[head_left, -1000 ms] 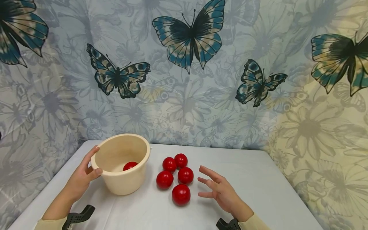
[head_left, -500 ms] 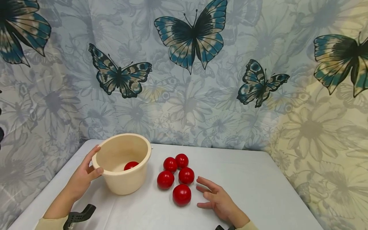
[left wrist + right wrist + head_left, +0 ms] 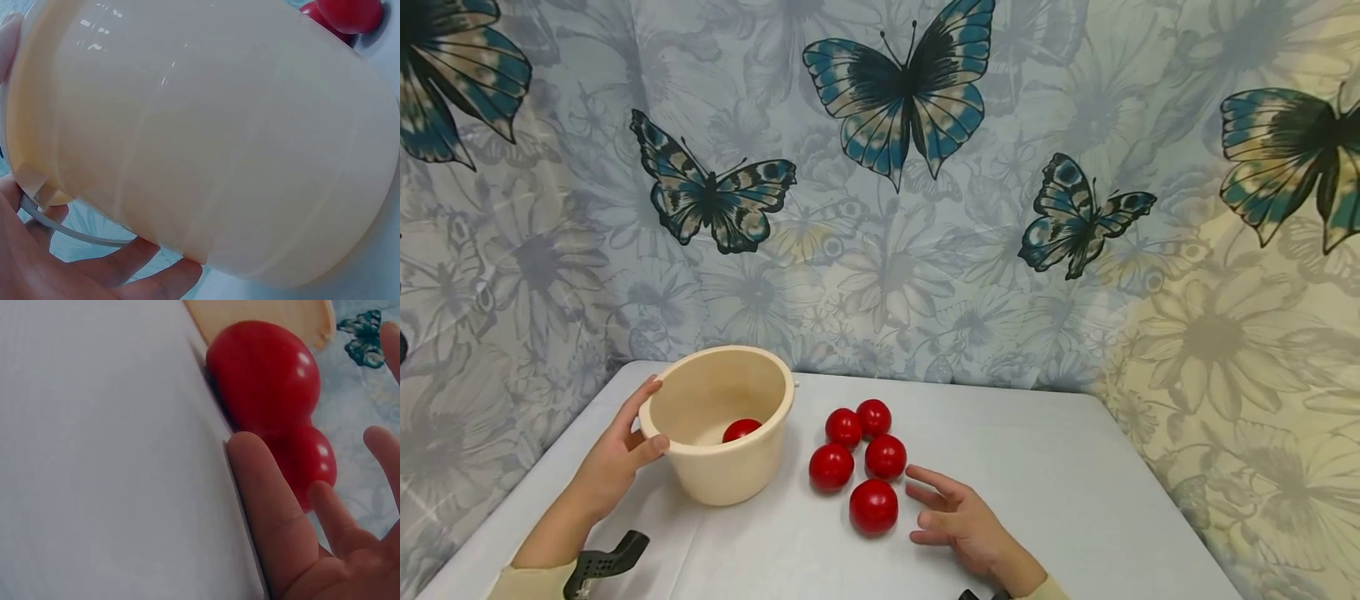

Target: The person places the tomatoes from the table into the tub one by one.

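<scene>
My left hand (image 3: 610, 462) grips the near-left rim of a cream plastic bucket (image 3: 722, 482), thumb at the front and fingers behind. The bucket leans a little toward me, and one red ball (image 3: 741, 429) shows inside. In the left wrist view its grey wire handle (image 3: 81, 236) passes by the fingers. Several glossy red balls cluster to the right of the bucket, the nearest being the front ball (image 3: 873, 507). Beside that cluster, my right hand (image 3: 970, 533) is low over the table with fingers spread and nothing held; its wrist view shows two red balls (image 3: 262, 375) beyond the fingertips.
A white-covered table (image 3: 1060, 483) carries everything. Behind and along both sides hangs a floral cloth (image 3: 895, 275) with large printed butterflies. Black straps (image 3: 613, 560) with camera mounts sit at the wrists.
My right hand has come down and slightly left, closer to the front balls. The left hand keeps its hold on the bucket, and the balls stay in place.
</scene>
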Tool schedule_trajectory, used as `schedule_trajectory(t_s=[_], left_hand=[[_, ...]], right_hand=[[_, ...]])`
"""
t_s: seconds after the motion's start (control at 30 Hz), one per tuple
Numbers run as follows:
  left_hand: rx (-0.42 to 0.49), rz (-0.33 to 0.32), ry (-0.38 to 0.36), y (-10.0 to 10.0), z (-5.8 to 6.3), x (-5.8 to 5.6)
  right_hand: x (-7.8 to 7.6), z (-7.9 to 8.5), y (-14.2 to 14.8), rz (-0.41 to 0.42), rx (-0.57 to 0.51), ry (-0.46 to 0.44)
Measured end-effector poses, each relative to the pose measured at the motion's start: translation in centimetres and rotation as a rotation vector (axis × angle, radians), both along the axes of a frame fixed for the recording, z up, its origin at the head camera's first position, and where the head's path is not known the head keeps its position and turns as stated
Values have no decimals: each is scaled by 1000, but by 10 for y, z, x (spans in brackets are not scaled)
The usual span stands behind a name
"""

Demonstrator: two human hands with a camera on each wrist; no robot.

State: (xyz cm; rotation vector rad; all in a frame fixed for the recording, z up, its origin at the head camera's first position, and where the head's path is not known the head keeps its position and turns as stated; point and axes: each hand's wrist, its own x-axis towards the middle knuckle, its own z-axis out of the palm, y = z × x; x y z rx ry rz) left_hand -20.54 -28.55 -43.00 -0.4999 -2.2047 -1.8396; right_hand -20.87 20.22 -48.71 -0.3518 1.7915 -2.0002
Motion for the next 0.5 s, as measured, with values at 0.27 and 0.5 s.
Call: schedule_trajectory(t_s=[0.27,0.5], left_hand=[[11,-7,-1,0,0,1],[-37,16,-13,0,-1,1]], right_hand=[[4,2,-14,-7,48,-4],[6,3,-24,17,50,15]])
